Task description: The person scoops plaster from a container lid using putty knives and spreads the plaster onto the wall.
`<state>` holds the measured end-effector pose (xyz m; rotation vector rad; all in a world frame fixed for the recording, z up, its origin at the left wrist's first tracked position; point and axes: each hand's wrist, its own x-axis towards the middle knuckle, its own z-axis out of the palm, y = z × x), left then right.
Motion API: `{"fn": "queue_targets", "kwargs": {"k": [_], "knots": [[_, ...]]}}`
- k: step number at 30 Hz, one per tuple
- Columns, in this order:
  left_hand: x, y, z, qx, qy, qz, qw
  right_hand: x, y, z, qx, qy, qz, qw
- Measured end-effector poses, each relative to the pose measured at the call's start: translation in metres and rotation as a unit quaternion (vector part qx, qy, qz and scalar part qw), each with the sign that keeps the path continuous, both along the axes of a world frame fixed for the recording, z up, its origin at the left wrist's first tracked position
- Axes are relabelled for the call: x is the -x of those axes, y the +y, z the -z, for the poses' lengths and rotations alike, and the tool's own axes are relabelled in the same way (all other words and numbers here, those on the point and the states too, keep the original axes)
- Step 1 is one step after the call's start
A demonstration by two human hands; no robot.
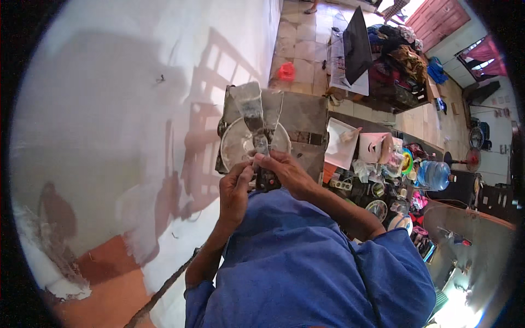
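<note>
In the head view my left hand (235, 187) and my right hand (285, 173) meet with fingers closed on a small pale, translucent piece (261, 146), whose exact shape I cannot make out. They are over a round white basin (232, 143) on a worn grey stand (305, 111). Two upright grey, smeared panels (249, 101) rise from the middle of the basin, just beyond my fingers. A dark fitting with a small red part (271, 182) sits below my hands, close to my blue shirt.
A pale wall (109, 109) rises at left. At right are a white tray (340, 145), a pink-and-white container (372, 146), cluttered items and a large blue water jug (432, 174). Farther back stand a dark screen (355, 46) and heaped clothes (407, 60). Another person's foot (310, 10) shows at the top.
</note>
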<state>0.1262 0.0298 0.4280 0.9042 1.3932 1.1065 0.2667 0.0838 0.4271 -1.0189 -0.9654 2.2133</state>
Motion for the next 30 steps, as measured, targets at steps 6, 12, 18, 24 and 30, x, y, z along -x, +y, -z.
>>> {"fn": "queue_targets", "kwargs": {"k": [6, 12, 18, 24, 30], "knots": [[0.004, -0.008, -0.002, 0.061, 0.045, -0.056, 0.996, 0.015, -0.011, 0.028, -0.129, -0.126, -0.025, 0.983], [-0.010, -0.005, -0.018, 0.107, -0.030, -0.028, 0.993, 0.010, -0.026, 0.047, -0.301, -0.208, -0.031, 0.930], [-0.003, -0.006, -0.013, 0.054, -0.031, -0.085, 0.994, 0.008, -0.023, 0.025, -0.382, -0.234, -0.080, 0.890], [0.009, -0.007, 0.002, -0.016, -0.029, -0.114, 0.993, -0.023, -0.022, 0.026, -0.363, -0.205, -0.061, 0.907], [0.002, -0.012, -0.010, 0.001, 0.043, -0.135, 0.990, -0.051, -0.027, 0.014, -0.439, -0.300, -0.058, 0.845]]}}
